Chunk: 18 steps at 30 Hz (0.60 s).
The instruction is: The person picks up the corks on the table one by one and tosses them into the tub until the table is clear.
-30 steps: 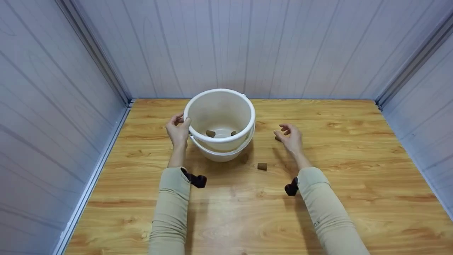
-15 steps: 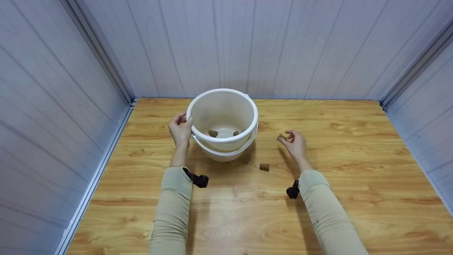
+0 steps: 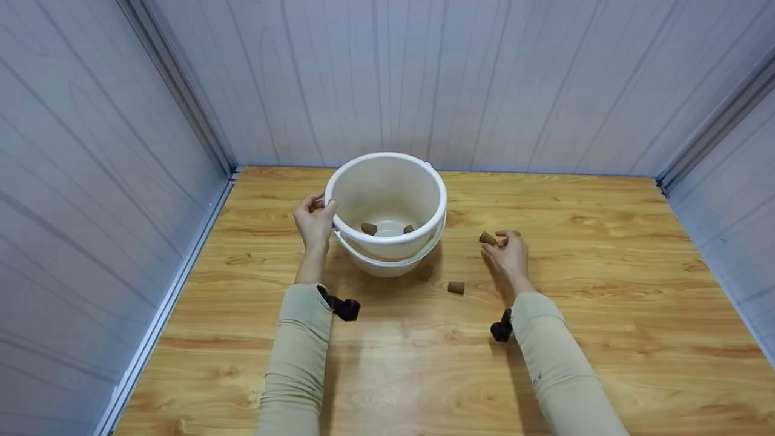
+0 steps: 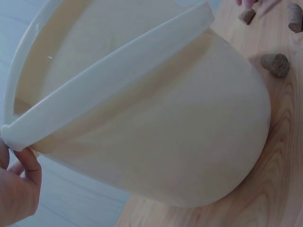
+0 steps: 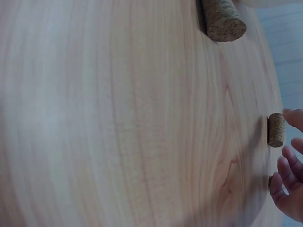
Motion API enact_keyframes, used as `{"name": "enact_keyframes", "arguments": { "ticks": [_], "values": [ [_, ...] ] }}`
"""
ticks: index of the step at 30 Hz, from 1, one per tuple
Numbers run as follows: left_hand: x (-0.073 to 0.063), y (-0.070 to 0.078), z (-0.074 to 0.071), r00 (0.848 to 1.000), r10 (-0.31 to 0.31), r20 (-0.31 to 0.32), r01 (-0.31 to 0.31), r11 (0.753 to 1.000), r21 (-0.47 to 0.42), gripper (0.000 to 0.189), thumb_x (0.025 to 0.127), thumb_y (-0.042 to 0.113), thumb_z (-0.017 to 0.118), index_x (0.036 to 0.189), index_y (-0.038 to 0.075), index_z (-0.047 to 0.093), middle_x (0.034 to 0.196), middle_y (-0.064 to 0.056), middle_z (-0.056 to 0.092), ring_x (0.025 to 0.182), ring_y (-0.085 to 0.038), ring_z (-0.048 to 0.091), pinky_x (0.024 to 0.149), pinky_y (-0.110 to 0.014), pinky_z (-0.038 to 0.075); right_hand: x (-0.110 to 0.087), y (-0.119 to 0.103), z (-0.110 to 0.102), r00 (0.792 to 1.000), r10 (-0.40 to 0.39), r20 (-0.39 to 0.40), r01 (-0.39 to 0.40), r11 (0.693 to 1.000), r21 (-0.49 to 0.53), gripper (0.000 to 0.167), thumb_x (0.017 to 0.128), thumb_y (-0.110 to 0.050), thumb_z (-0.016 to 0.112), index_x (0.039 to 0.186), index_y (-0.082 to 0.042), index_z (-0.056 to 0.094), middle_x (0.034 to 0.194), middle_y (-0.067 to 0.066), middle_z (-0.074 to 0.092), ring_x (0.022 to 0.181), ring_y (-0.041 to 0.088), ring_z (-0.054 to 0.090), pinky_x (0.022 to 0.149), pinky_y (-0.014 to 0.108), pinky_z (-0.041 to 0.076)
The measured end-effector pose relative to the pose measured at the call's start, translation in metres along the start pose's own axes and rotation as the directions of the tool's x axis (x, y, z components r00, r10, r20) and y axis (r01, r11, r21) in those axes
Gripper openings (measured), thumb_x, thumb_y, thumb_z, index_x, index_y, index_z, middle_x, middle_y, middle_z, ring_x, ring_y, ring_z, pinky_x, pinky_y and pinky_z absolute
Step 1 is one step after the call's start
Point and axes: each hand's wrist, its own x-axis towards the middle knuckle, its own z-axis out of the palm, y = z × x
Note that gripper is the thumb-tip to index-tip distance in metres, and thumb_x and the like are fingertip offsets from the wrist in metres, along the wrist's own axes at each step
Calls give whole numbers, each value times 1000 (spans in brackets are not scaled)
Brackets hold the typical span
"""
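At the left, my left hand (image 3: pixel 315 227) grips the rim of a white plastic bucket (image 3: pixel 387 156), thumb over the edge and fingers outside. Two corks lie inside, one toward the left (image 3: pixel 369 229) and one toward the right (image 3: pixel 408 229). My right hand (image 3: pixel 510 254) is low over the table, its fingers loosely bent. A cork (image 3: pixel 487 238) sits right by its thumb, lying on the wood in the right wrist view. Partly hidden behind that hand is another cork (image 3: pixel 516 233). Bucket handle (image 3: pixel 390 263) hangs down in front.
Between bucket and right hand lies a loose cork (image 3: pixel 456 287). Another cork (image 4: pixel 275 64) rests close to the bucket's base, in its shadow in the head view. The wooden table (image 3: pixel 412 363) is bounded by a pale back wall (image 3: pixel 460 85) and side walls.
My right hand has moved slightly right and nearer, and the cork by its thumb now shows more fully. The left hand keeps its hold on the bucket rim. The head view has shifted slightly.
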Motion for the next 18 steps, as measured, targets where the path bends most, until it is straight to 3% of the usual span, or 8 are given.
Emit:
{"name": "enact_keyframes", "arguments": {
  "ticks": [7,14,18],
  "values": [
    [0,1,1,1000,-6,-3,6,1000,8,27,75,-10,60,101,-11,68,72,-1,56,70,-7,51,51,-14,45,1,2,3,1000,23,7,-23,1000,5,47,89,-13,69,127,9,54,88,12,57,85,31,57,82,44,48],
    [0,0,1,1000,4,-4,-4,1000,1,28,74,-11,60,101,-11,68,71,0,56,70,-8,50,53,-15,43,1,3,6,994,97,40,-101,991,93,46,92,-10,64,133,6,51,92,10,52,88,26,51,86,41,46],
    [0,0,1,1000,12,-7,-12,1000,8,27,74,-11,61,100,-11,68,70,0,56,71,-8,51,54,-16,43,2,2,6,994,97,52,-99,994,53,46,93,-11,62,133,6,50,99,16,57,94,30,54,87,43,46]
  ]
}}
